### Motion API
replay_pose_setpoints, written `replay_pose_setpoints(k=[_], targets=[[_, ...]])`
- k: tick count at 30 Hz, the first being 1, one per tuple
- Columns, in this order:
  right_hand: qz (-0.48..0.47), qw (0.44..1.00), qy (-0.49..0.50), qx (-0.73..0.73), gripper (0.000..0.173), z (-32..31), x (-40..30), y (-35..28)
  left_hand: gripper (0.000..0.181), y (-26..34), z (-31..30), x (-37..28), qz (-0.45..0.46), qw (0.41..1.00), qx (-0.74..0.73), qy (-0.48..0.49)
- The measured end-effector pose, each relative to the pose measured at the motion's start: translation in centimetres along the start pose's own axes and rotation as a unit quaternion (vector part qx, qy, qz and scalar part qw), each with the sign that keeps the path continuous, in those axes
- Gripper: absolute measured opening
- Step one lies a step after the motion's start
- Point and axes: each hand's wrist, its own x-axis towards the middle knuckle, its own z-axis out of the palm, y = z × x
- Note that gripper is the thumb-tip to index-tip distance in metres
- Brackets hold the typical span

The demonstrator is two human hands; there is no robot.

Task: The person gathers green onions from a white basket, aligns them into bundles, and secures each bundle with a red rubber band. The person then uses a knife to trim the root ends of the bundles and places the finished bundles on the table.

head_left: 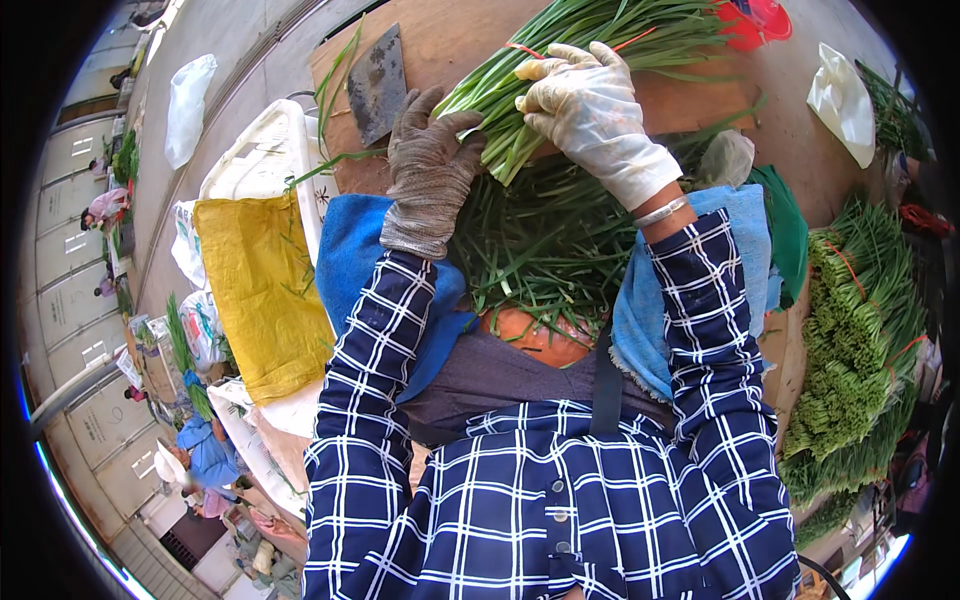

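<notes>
A bunch of long green leaves, probably garlic chives [600,30], lies slanting over a wooden board [435,37], pale stem ends toward me. Thin orange-red ties [525,50] cross it. My right hand [592,112], in a stained white glove, has its fingers curled on the bunch near the ties. At the stem ends is my left hand [435,165], in a grey-brown knit glove. Its fingers are spread against the stems; whether they grip is unclear. Left of the bunch a dark flat metal blade [377,84] rests on the board.
Loose green trimmings [540,240] cover my lap between blue cloths [352,255]. A white plastic crate [262,142] with a yellow woven sack [255,300] stands at left. Several tied green bunches [847,360] are stacked at right. A red plastic container [765,22] sits beyond the board.
</notes>
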Motion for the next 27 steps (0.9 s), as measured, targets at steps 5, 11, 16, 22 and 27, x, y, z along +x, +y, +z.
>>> replay_pose_setpoints(k=[5, 11, 16, 22, 27], targets=[[-0.027, 0.996, 0.083, 0.035, 0.009, 0.6, 0.7, 1.0, 0.041, 2.1, 1.1, 2.0, 0.105, 0.982, 0.156, -0.023], [0.174, 0.879, 0.17, 0.409, 0.022, 1.7, 1.1, 2.2, 0.027, 3.0, 2.3, 2.9, 0.094, 0.979, 0.177, -0.028], [0.015, 0.967, 0.215, 0.134, 0.031, 2.6, 1.4, 1.0, 0.026, 2.2, 1.7, 3.6, 0.122, 0.971, 0.196, -0.058], [0.105, 0.982, 0.127, -0.097, 0.055, 4.6, 1.1, -1.5, 0.021, -2.3, 2.0, 2.5, -0.025, 0.994, -0.084, -0.065], [0.099, 0.979, 0.132, -0.122, 0.057, 4.9, 1.0, -1.8, 0.026, -3.4, 1.3, 2.7, 0.009, 0.998, -0.018, -0.061]])
